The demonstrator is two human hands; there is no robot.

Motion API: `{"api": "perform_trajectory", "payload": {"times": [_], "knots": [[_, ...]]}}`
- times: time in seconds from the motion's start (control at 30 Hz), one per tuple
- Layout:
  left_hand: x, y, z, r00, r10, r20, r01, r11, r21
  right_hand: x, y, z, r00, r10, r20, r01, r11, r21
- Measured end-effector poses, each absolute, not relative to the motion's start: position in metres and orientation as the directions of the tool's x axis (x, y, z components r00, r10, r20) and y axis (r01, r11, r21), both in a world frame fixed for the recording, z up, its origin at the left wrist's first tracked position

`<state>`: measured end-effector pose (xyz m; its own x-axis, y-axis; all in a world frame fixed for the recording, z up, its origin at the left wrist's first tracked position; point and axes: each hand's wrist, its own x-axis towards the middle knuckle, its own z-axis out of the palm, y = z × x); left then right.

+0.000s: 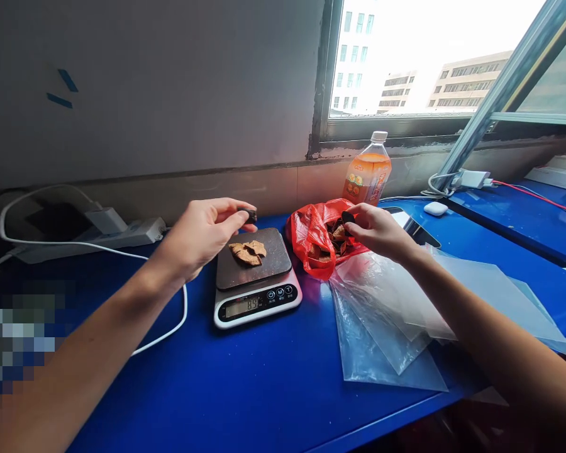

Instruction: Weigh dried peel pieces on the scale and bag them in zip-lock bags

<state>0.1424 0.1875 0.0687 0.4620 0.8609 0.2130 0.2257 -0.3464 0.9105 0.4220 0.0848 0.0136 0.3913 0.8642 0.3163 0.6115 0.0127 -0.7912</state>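
Between thumb and fingers my left hand (212, 223) pinches a small dark dried piece (251, 216), held above the back of a digital kitchen scale (264, 296). Several tan dried slices (248, 252) lie on the scale's dark plate, and its display is lit, the digits hard to read. My right hand (377, 229) is closed on another dark dried piece (348, 218), over the mouth of a red plastic bag (306, 236). Brown dried pieces (338, 234) fill the bag, which stands just right of the scale.
Clear plastic bags (382, 340) lie fanned out under my right forearm. Behind the red bag stands a bottle of orange drink (370, 170), near a phone (415, 228) and a white earbud case (435, 208). A power strip (136, 236) with a white cable (185, 314) is at left.
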Motion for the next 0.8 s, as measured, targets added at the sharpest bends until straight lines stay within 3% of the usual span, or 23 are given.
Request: {"api": "perform_trajectory", "payload": {"times": [0.07,0.17,0.37,0.6,0.8], "knots": [[0.121,0.187,0.067,0.380,0.893,0.243,0.331,-0.376,0.865,0.425,0.086,0.008,0.356,0.874,0.330,0.739,-0.048,-0.672],[0.096,0.183,0.059,0.345,0.912,0.224,0.450,-0.370,0.813,0.422,0.087,0.004,0.284,0.881,0.380,0.813,-0.011,-0.583],[0.068,0.179,0.044,0.301,0.902,0.309,0.647,-0.431,0.629,0.418,0.084,0.006,0.248,0.885,0.394,0.837,0.009,-0.547],[0.075,0.174,0.030,0.417,0.890,0.187,0.652,-0.436,0.620,0.420,0.083,0.006,0.210,0.883,0.419,0.876,0.021,-0.482],[0.078,0.175,0.037,0.338,0.876,0.343,0.716,-0.477,0.511,0.419,0.079,0.008,0.224,0.843,0.490,0.923,-0.021,-0.385]]}}
